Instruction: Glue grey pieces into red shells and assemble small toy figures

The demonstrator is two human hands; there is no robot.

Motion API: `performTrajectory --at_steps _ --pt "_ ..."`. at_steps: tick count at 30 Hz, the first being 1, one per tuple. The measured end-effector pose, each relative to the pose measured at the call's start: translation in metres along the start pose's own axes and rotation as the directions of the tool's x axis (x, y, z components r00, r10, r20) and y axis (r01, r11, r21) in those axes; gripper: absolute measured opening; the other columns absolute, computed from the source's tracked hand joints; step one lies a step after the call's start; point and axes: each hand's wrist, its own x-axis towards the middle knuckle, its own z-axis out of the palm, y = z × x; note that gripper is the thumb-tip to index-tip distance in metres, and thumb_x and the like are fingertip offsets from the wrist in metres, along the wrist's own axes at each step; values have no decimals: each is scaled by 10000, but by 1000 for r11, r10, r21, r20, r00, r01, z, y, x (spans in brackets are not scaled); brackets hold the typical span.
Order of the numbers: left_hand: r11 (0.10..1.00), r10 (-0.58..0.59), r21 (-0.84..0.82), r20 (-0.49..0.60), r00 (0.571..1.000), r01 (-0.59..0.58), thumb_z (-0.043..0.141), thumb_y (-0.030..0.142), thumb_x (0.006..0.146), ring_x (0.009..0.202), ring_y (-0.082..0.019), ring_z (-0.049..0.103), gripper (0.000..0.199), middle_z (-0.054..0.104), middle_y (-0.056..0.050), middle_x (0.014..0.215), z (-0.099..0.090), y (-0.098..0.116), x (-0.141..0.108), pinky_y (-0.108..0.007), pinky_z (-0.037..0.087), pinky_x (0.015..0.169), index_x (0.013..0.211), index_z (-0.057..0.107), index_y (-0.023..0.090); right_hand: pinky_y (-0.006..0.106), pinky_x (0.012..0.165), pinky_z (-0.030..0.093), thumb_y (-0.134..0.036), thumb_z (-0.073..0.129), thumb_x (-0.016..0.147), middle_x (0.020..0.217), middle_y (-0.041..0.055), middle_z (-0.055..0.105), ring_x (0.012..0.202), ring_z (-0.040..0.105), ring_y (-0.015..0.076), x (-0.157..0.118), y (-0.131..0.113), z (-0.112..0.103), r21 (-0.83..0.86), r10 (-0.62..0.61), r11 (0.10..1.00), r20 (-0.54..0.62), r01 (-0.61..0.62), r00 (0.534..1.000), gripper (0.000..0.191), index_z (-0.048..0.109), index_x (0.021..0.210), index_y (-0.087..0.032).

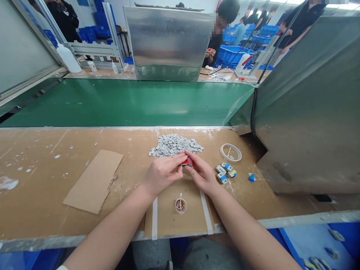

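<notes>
Over the middle of the workbench, my left hand (pixel 165 170) and my right hand (pixel 201 172) are closed on the same small red piece (pixel 187 161) with a dark edge. Fingers of both hands cover much of it, so its kind cannot be made out. Just beyond the fingertips lies a heap of small flat grey tiles (pixel 174 144). Nearer to me, a small clear cup (pixel 180 206) of brownish liquid has a thin stick standing in it. It rests on a cardboard sheet (pixel 168 221) with white tape strips.
Several small blue, yellow and grey pieces (pixel 221 178) lie to the right, near a tape roll (pixel 230 152) and a blue scrap (pixel 251 177). Torn cardboard (pixel 94 182) lies left. A green conveyor belt (pixel 112 101) runs behind; a large grey panel (pixel 309 112) bounds the right. A co-worker sits opposite.
</notes>
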Motion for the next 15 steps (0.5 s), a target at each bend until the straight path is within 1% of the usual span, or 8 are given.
performTrajectory --at_steps 2,4,7,9,10,12,15 --pt "998 -70 -9 8 998 70 632 57 875 984 -189 822 368 817 -79 1204 3 -1 -2 -323 698 882 1191 762 193 464 1205 524 -345 591 1072 1552 93 616 1419 618 270 0 3 1 -11 67 998 -15 -67 998 547 491 1609 -323" --pt "982 -181 -54 32 983 183 645 67 864 1030 -200 815 381 815 -64 1212 5 -1 -2 -357 688 947 1194 774 208 456 1180 545 -376 601 1065 1537 98 630 1400 633 274 1 6 2 -26 117 993 -38 -118 992 541 514 1595 -308" --pt "923 -341 -155 98 935 353 663 65 848 1067 -201 803 408 822 -34 1191 4 2 0 -377 671 996 1200 784 231 451 1162 558 -400 612 1057 1507 101 655 1372 654 275 2 8 2 -44 135 990 -57 -137 989 533 545 1575 -293" --pt "888 -389 -201 145 910 412 659 53 843 1076 -196 798 411 822 -21 1188 2 5 2 -376 666 1002 1185 791 238 445 1153 565 -401 618 1053 1487 103 670 1345 674 271 1 8 1 -50 124 991 -56 -127 991 528 558 1564 -285" --pt "881 -394 -216 155 906 421 658 50 841 1075 -194 797 405 823 -18 1185 1 6 2 -373 665 1002 1172 795 239 439 1146 570 -397 623 1051 1475 103 680 1329 684 268 1 8 1 -53 114 992 -58 -117 992 522 566 1557 -282" --pt "886 -382 -224 143 913 406 665 52 836 1058 -193 802 391 826 -18 1175 1 7 3 -367 668 994 1150 803 239 427 1134 579 -383 639 1044 1455 102 694 1308 698 264 -1 7 0 -61 88 994 -66 -92 994 513 581 1543 -278" --pt "934 -301 -180 65 951 308 662 41 818 1023 -192 814 400 826 -28 1179 4 6 1 -348 683 951 1137 803 237 425 1146 572 -361 662 1033 1454 101 695 1321 691 264 -2 6 0 -62 54 996 -77 -59 996 505 596 1528 -281"
